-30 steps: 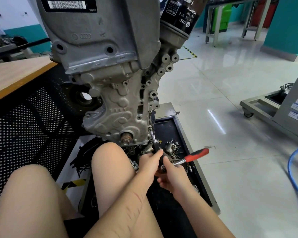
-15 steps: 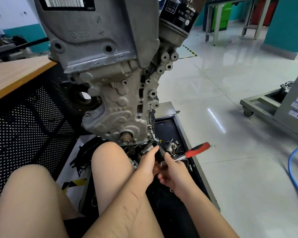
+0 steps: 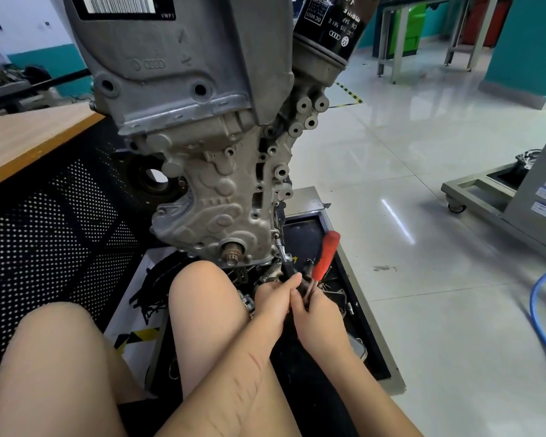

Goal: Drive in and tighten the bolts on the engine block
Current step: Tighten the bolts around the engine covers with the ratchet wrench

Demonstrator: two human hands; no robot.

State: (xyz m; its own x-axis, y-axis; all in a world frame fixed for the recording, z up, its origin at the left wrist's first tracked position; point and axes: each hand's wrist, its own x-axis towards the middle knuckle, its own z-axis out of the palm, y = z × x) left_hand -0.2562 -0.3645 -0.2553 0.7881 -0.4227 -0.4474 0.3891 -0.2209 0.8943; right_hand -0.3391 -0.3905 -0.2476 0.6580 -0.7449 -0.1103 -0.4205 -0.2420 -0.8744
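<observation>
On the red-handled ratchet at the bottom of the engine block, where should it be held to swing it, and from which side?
Take the ratchet by its red grip, from the right, floor-facing side. The handle stands up and away from the engine block, so that side is free, and it is the end farthest from the head, likely giving most leverage. The right hand holds the metal shank near the head; the left hand steadies the extension.

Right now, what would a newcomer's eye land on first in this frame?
The grey engine block fills the upper middle, with a black oil filter at its top right. Below it, both hands meet low over a black parts tray, working a ratchet whose red handle points up and away.
</observation>
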